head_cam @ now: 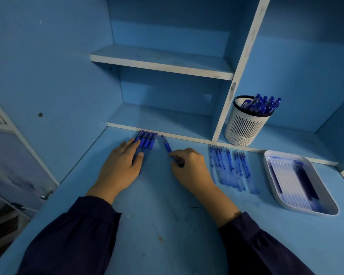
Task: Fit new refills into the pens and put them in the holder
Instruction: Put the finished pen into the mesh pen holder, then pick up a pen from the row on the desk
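Several blue pens (147, 140) lie side by side on the blue desk near the shelf edge. My left hand (120, 167) rests flat on their near ends, fingers straight. One blue pen (167, 145) lies apart to the right, and my right hand (188, 165) pinches its near end against the desk. Several ink-stained clear refills (229, 168) lie in a row right of that hand. A white tray (274, 187) at the far right holds white refills (288, 177). The white slotted holder (244, 126) stands on the low shelf with several blue pens (261, 105) in it.
An upright white-edged divider (229, 96) stands just left of the holder. Two shelves (161, 63) sit behind the desk. The desk's left edge (58, 188) drops off beside a cabinet door. Dark sleeves cover both forearms.
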`<state>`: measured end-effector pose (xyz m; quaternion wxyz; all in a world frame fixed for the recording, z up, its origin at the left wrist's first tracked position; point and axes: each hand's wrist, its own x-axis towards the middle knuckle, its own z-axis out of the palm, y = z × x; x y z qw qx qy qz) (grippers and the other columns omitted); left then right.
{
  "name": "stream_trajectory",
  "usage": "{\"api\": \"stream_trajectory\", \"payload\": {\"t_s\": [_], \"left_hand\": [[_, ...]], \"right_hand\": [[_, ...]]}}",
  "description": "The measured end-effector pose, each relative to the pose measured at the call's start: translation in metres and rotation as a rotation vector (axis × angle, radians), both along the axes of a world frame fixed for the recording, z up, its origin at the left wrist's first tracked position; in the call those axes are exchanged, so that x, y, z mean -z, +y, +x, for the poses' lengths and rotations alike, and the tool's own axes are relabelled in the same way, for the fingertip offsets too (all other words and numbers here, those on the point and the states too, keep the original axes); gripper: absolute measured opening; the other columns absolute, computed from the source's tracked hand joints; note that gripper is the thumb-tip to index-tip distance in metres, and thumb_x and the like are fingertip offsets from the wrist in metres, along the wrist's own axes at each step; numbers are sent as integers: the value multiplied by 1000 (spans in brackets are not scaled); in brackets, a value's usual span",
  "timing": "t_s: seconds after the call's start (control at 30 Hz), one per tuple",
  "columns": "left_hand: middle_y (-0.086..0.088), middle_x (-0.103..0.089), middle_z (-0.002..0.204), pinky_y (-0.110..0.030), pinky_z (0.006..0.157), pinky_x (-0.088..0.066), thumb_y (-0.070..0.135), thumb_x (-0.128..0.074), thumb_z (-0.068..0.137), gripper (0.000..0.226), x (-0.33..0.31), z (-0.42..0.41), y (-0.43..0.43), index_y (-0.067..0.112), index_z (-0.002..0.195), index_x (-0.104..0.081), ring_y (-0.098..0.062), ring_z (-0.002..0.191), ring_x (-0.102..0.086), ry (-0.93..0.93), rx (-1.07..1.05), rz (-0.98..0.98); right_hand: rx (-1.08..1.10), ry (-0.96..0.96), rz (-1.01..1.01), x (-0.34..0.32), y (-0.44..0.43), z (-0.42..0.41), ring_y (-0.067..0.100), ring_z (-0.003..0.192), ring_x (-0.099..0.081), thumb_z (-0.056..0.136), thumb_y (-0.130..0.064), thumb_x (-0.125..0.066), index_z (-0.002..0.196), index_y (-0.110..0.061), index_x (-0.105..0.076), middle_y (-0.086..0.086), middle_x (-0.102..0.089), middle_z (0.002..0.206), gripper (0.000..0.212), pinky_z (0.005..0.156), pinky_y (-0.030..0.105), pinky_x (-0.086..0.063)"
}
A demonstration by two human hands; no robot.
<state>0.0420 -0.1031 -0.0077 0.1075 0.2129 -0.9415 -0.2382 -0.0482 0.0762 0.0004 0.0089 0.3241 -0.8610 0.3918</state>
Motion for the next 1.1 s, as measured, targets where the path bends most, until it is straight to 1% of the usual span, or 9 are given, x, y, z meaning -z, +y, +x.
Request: {"api": "stream_trajectory", "payload": {"t_s": [0.2, 0.3, 0.4, 0.5, 0.57, 0.67, 0.8, 0.93, 1.1], "left_hand": [[-9, -24, 163, -40, 123, -13, 33, -39, 106, 53, 1, 1, 4, 16, 156, -31, -28, 151, -16, 23, -12, -59], [-11, -40, 154, -41, 119, -23, 30, -37, 103, 49, -5, 1, 19, 10, 147, -45, -31, 144, -30, 273, 40, -131], [0, -52, 143, -23, 111, -34, 29, -41, 103, 43, -11, -1, 49, 14, 142, -51, -16, 133, -45, 481, 159, 24], [10, -58, 133, -1, 94, -35, 29, -47, 104, 45, -16, -3, 88, 27, 149, -42, 6, 115, -55, 453, 195, 379], [12, -65, 115, -8, 82, -44, 30, -47, 104, 49, -17, -2, 108, 32, 152, -36, 10, 88, -58, 442, 233, 567], [6, -72, 113, -34, 94, -51, 27, -49, 104, 49, -17, -1, 124, 35, 151, -37, -6, 101, -63, 496, 276, 754], [-5, -75, 106, -39, 103, -50, 15, -56, 101, 44, -21, 2, 140, 30, 141, -48, -12, 113, -67, 617, 232, 939], [-5, -76, 102, -32, 93, -56, 9, -58, 99, 39, -23, 2, 142, 27, 132, -52, -19, 100, -73, 707, 181, 1031], [1, -77, 96, -21, 70, -54, 7, -61, 96, 27, -20, 4, 139, 17, 121, -62, -12, 75, -71, 592, 219, 990]], "right_hand": [[76, -354, -157, -12, 23, 8, 8, 59, -55, 91, -10, -57, 116, -15, -67, -2, -63, 74, 27, 54, 9, -43], [85, -508, -275, -17, 38, 20, 3, 57, -57, 93, -10, -58, 115, -17, -67, 3, -66, 81, 25, 54, 9, -46], [69, -576, -441, -23, 53, 35, 3, 64, -60, 91, -7, -62, 109, -19, -69, 7, -70, 86, 22, 60, 12, -49], [54, -557, -534, -23, 68, 47, 7, 74, -63, 90, -5, -64, 108, -17, -70, 5, -71, 88, 22, 66, 15, -52], [53, -511, -551, -19, 77, 54, 8, 75, -64, 89, -4, -65, 106, -20, -70, 4, -71, 87, 23, 69, 17, -52], [83, -457, -576, -14, 89, 63, 8, 72, -62, 89, -5, -65, 107, -21, -71, 2, -72, 83, 25, 68, 17, -51], [90, -377, -574, -11, 96, 72, 7, 72, -63, 89, -6, -65, 108, -20, -71, -1, -72, 82, 25, 69, 19, -51], [128, -278, -578, -12, 101, 72, 5, 76, -64, 91, -12, -65, 109, -19, -73, -4, -72, 86, 21, 73, 16, -47], [191, -249, -688, -22, 114, 57, 6, 80, -63, 92, -16, -63, 117, -17, -67, -2, -69, 92, 25, 76, 21, -48]]}}
